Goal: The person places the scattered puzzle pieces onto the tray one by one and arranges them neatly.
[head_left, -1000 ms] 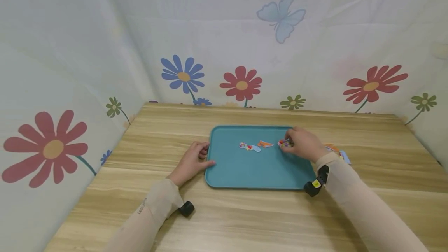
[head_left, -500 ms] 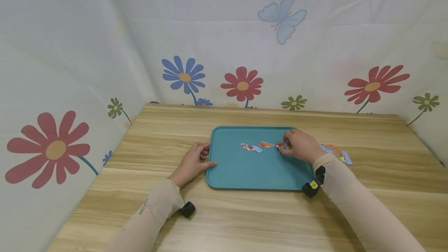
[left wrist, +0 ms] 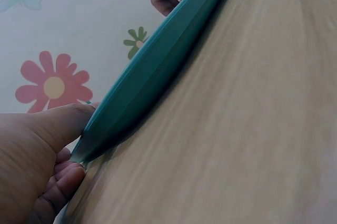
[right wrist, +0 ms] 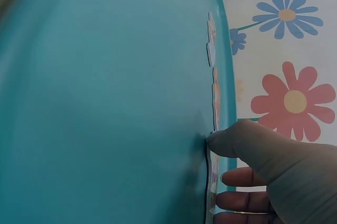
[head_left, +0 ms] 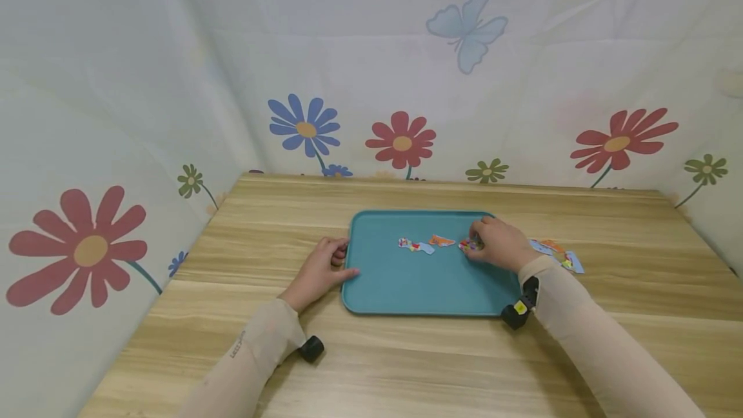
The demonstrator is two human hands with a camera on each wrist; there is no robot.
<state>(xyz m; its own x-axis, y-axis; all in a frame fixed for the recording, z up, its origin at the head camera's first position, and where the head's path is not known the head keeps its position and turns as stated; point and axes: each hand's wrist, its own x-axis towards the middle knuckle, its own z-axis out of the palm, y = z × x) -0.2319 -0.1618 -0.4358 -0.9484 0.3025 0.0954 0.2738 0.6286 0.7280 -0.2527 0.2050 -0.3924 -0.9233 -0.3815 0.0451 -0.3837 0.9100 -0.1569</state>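
My left hand (head_left: 318, 271) grips the left rim of a teal tray (head_left: 406, 289); in the left wrist view the thumb (left wrist: 68, 121) lies over the rim and the other fingers curl against its outer side. On the tray's right half my right hand (head_left: 500, 242) pinches a small multicoloured flat cutout (head_left: 467, 246), partly hidden by the fingers. In the right wrist view this cutout (right wrist: 209, 182) lies low on the tray, thumb at its edge. Left of it lie an orange flat cutout (head_left: 442, 240) and a blue-and-white one with red patches (head_left: 416, 246), roughly in a row.
Several more flat cutouts (head_left: 571, 262), blue, orange and yellow-green, lie on the wooden table (head_left: 406, 366) just right of the tray, partly behind the right wrist. A flower-printed cloth (head_left: 360, 50) hangs behind the table and along its left side.
My right hand has shifted slightly left and toward me with the multicoloured cutout, uncovering more of the cutouts right of the tray. The left hand stays on the rim.
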